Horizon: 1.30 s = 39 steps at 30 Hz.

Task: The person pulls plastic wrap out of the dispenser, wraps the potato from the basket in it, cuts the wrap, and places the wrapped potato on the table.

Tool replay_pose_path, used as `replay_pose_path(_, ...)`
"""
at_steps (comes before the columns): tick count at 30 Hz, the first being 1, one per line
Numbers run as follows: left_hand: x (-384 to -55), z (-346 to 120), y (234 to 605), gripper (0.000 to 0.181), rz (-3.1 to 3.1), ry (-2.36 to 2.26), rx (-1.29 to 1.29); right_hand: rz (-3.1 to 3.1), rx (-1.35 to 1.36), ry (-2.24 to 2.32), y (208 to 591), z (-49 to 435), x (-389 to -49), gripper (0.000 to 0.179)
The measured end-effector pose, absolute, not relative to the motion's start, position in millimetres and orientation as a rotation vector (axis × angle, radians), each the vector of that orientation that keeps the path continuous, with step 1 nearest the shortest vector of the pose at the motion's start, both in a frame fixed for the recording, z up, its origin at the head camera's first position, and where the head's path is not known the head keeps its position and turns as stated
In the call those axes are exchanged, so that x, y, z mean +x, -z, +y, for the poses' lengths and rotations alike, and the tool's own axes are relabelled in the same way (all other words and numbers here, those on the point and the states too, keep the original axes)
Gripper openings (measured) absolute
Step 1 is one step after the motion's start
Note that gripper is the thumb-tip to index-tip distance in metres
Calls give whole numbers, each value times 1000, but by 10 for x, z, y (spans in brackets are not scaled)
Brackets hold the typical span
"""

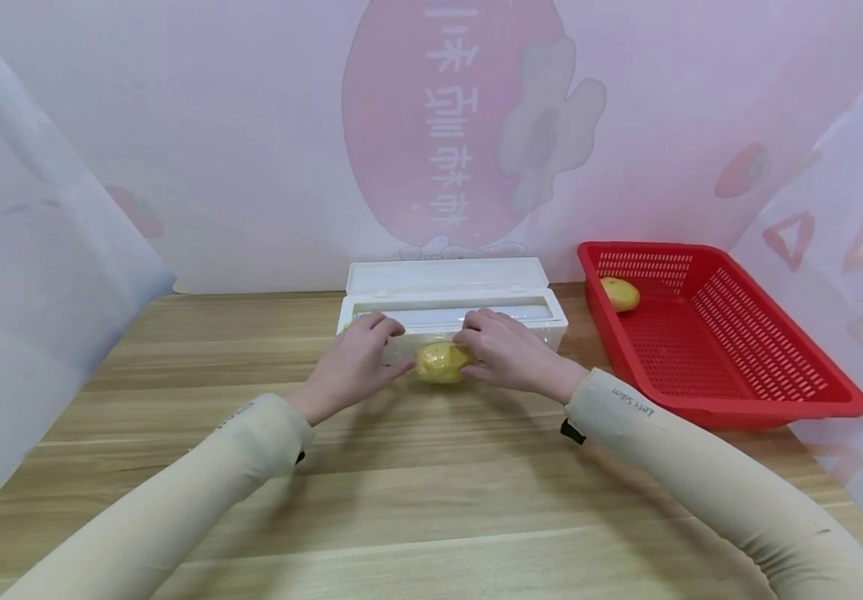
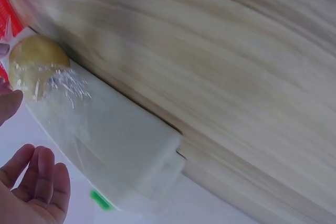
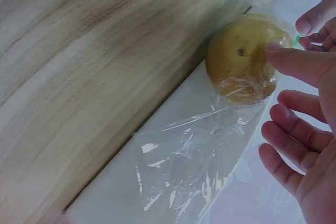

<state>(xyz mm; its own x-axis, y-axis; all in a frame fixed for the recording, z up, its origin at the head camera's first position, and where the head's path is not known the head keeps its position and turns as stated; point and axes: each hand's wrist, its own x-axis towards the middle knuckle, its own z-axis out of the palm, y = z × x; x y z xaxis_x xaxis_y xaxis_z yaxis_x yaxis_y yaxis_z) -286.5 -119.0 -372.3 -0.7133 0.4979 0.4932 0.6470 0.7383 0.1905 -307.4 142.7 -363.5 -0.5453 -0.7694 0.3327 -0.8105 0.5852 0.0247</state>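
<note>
A yellow mango (image 1: pixel 439 363), partly covered by clear plastic film (image 3: pixel 184 156), is between my two hands, in front of the white film box (image 1: pixel 452 302). My right hand (image 1: pixel 506 350) is at its right end; in the right wrist view that thumb touches the mango (image 3: pixel 236 56), and the other fingers bend loosely without gripping it. At the left end is my left hand (image 1: pixel 360 360), its thumb tip close to the fruit. The left wrist view shows its fingers (image 2: pixel 44 177) relaxed and apart from the mango. Film trails from the mango across the box front.
The box's lid (image 1: pixel 446 275) is raised at the back, with a film roll (image 1: pixel 469 317) inside. To the right stands a red plastic basket (image 1: pixel 769 408) holding another mango (image 1: pixel 619 294). A wood-grain table (image 1: pixel 431 500) lies beneath, with printed sheets (image 1: pixel 251 150) behind and at the sides.
</note>
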Motion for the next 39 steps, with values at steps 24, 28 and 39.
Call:
replay_pose_path(24,-3245,-1715,3881,60,-2698,965,-448,-2645,1213,-640,3329,1010,-3256,37)
replay_pose_path(28,-3271,-1759,3925,58,-2715,1085,-391,-2623,1247,-719,3290,876,-3320,32)
replay_pose_path(39,-3322,-1801,4024,48,-2689,1286,-364,-2662,1279,-877,3294,491,-3484,22)
